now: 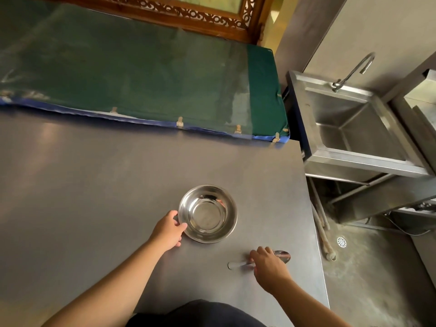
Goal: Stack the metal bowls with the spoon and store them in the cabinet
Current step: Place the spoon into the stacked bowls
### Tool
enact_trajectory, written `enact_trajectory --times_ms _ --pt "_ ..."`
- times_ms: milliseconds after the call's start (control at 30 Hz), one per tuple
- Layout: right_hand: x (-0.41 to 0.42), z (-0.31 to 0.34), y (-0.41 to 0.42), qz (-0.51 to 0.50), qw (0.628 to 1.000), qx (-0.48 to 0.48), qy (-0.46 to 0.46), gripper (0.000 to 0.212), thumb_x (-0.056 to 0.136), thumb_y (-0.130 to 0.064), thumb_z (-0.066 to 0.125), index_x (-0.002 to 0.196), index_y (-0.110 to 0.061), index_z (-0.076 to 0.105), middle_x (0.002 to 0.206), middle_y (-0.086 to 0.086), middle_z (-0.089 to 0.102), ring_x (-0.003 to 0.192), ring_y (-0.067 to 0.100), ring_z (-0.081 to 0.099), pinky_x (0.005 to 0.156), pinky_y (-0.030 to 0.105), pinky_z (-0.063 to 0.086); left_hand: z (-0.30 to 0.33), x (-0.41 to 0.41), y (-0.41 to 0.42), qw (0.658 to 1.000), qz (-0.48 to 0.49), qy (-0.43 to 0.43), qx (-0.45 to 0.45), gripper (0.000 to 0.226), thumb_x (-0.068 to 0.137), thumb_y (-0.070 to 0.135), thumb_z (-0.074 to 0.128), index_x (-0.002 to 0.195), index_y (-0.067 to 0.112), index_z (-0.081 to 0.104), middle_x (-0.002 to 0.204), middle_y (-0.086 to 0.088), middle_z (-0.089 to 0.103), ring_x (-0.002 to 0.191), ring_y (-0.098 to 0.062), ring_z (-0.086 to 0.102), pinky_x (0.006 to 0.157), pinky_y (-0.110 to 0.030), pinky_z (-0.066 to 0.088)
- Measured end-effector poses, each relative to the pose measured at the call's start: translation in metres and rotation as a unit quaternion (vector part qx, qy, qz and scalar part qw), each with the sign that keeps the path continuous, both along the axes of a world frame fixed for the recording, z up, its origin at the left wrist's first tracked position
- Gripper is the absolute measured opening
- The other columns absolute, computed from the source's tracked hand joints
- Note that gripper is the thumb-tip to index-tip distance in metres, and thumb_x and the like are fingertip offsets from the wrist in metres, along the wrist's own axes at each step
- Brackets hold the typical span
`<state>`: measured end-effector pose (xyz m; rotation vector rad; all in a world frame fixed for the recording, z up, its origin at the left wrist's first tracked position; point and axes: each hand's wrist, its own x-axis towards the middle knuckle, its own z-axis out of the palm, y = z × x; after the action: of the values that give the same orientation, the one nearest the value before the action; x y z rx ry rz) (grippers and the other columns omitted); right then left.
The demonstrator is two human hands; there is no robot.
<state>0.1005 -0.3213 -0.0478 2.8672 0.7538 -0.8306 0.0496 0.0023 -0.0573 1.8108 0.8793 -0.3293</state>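
Note:
A shiny metal bowl (207, 213) stands upright on the grey steel table (94, 185), near its front right part. It may be more than one bowl nested; I cannot tell. My left hand (168, 230) holds the bowl's left rim with thumb and fingers. A metal spoon (282, 256) lies flat on the table to the right of the bowl, its handle pointing left. My right hand (269, 267) rests over the spoon's middle, fingers closing on the handle and hiding part of it.
A green cloth-covered surface (141, 79) borders the table's far edge. A steel sink (354, 128) with a tap (354, 69) stands to the right, beyond a gap. The wet floor with a drain (341, 241) lies below right. No cabinet is visible.

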Motion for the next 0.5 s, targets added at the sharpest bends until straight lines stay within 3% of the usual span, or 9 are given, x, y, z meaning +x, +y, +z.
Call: enact_trajectory --times_ms 300,500 --pt "0.001 0.003 0.006 0.077 0.997 -0.011 -0.031 0.032 0.095 -0.003 0.047 0.118 -0.022 0.058 0.114 0.005 0.059 0.106 0.028 0.056 0.076 0.039 0.048 0.003 -0.013 -0.006 1.0 -0.001 0.021 -0.002 0.058 0.093 0.024 0.065 0.145 0.016 0.04 0.103 -0.001 0.059 0.066 -0.021 0.066 0.061 -0.037 0.063" --pt "0.01 0.02 0.018 0.076 0.995 0.02 -0.059 0.033 0.091 -0.001 0.046 0.116 -0.02 0.058 0.109 0.007 0.057 0.102 0.028 0.057 0.058 0.039 0.042 0.004 -0.024 -0.006 1.0 -0.008 0.027 0.004 0.057 0.093 0.026 0.064 0.144 0.016 0.039 0.105 0.0 0.058 0.066 -0.022 0.068 0.064 -0.039 0.064"
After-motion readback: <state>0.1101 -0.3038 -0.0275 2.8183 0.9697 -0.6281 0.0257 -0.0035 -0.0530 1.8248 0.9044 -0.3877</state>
